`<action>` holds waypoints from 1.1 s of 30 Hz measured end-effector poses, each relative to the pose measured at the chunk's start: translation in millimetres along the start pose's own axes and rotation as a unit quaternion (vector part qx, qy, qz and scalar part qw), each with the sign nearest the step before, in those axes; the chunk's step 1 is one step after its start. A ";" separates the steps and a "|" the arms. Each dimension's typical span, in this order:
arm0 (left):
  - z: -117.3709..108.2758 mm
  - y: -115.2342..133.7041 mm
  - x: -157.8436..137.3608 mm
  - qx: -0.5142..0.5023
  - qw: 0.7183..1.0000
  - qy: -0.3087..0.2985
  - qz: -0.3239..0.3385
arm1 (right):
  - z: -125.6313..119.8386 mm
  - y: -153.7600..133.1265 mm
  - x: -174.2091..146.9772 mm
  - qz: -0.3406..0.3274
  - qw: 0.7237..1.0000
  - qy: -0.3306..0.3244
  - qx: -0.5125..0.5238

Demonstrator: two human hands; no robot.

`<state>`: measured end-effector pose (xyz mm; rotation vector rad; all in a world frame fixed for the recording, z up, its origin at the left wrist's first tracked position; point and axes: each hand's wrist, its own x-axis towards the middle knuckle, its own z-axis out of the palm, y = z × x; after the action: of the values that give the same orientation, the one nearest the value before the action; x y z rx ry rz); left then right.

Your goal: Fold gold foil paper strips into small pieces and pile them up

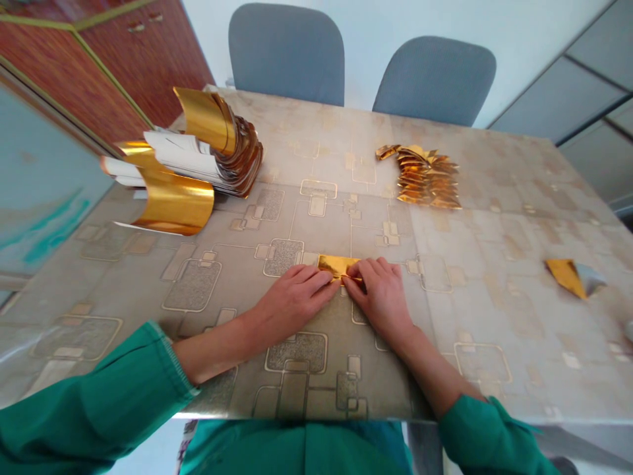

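A folded strip of shiny gold paper (337,264) lies on the patterned tablecloth (237,264) in front of me. My left hand (301,290) pinches its near edge from the left, fingers bent together. From the right, my right hand (378,287) grips the same edge with thumb and fingers, and the two thumbs almost meet at the middle. The fingertips hide part of the lower edge. Farther off, to the right, sits a bunch of folded gold paper pieces (428,177).
At the back left are a curled stack of gold sheets (205,122) and a loose curved gold sheet (180,201) with white undersides. A small gold and silver folded piece (573,277) rests at the right. Two grey chairs (287,53) stand behind the table.
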<state>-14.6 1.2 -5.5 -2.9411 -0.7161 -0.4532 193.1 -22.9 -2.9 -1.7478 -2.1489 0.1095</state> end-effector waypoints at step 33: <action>-4.5 -16.7 -27.6 0.004 1.000 -0.009 -0.011 | 9.2 -14.0 -5.7 0.043 0.998 0.000 -0.043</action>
<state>-46.9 3.3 -9.4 -2.9367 -0.7518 -0.4239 178.1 -30.1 -8.8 -1.8885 -2.1061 0.0403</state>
